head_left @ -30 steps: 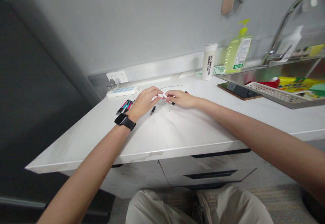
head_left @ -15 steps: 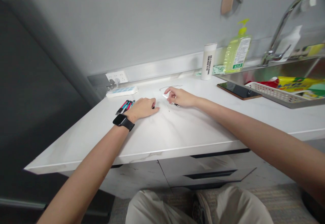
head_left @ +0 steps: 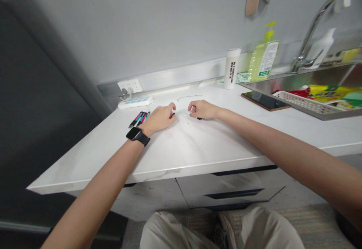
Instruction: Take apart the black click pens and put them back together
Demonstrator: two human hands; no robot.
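Note:
My left hand point(head_left: 161, 118), with a black watch point(head_left: 138, 134) on its wrist, rests over the counter. Its thumb and fingers pinch a small black piece point(head_left: 173, 114), mostly hidden. Facing it, my right hand point(head_left: 205, 109) curls round a slim white pen; only a pale bit at the fingertips and a black end point(head_left: 200, 118) under the palm show. Between the hands lies a thin stick like a pen refill point(head_left: 185, 118). Several pens point(head_left: 139, 118) in pink, teal and black lie beside my left hand. Farther back is a thin bent wire-like strand point(head_left: 190, 97).
A power strip point(head_left: 135, 102) lies at the back left under a wall socket point(head_left: 130, 86). To the right are a phone point(head_left: 266, 101), a white canister point(head_left: 232, 69), a green pump bottle point(head_left: 264, 57) and a sink point(head_left: 325, 119) with a faucet point(head_left: 313, 26).
My right fingers have curled in and drawn back slightly; the white pen that stuck out is now mostly covered. My left thumb and fingers have shifted round the black piece.

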